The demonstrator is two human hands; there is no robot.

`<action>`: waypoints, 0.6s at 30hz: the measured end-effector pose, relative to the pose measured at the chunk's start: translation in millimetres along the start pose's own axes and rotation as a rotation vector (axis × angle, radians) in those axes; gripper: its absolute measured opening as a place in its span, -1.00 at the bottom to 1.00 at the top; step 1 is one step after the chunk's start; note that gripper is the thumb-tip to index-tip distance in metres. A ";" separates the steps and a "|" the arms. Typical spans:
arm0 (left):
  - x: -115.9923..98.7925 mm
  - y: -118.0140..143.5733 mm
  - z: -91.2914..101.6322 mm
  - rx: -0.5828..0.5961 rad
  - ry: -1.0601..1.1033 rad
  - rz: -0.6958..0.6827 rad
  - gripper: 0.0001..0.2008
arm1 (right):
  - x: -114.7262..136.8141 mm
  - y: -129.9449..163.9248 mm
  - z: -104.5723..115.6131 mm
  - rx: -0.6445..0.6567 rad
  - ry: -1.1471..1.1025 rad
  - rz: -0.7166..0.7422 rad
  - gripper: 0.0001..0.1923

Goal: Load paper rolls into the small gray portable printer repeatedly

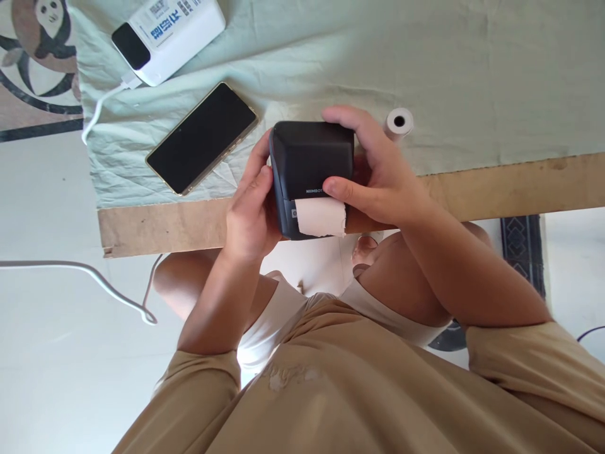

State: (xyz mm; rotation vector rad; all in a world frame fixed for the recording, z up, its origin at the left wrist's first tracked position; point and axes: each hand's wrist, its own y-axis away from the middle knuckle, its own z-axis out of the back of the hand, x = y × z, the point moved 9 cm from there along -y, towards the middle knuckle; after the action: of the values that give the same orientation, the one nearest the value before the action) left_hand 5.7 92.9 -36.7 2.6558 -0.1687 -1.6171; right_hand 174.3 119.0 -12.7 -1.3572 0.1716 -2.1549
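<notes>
A black label printer (pixel 312 157) with rounded edges is held between my two hands, over the table's front edge. A strip of white paper (pixel 321 217) sticks out of its front slot, with a torn-looking end. My left hand (pixel 250 202) grips the printer's left side, thumb along the edge and the other fingers partly hidden. Around the right side closes my right hand (pixel 373 164), its thumb on the lid beside the printed lettering and its index finger at the far corner. A small white paper roll (pixel 399 123) stands just beyond my right hand.
A smartphone (pixel 202 139) with a dark screen lies left of the printer. Farther back is a white power bank (pixel 170 38) with a white cable (pixel 97 116) plugged in. A pale green cloth (pixel 449 75) covers the table, leaving a wooden edge (pixel 161 226) bare. Another cable (pixel 80 266) hangs at the left.
</notes>
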 end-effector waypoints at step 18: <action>2.0 -12.8 14.1 0.004 -0.037 -0.085 -0.55 | 35.5 -3.9 9.1 0.076 0.138 0.057 -0.26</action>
State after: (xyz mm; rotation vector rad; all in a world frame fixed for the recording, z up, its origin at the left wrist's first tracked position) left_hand -4.9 105.9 -46.0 2.6722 -0.0601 -1.6918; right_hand 169.4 105.0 21.1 -1.1491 0.1784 -2.1849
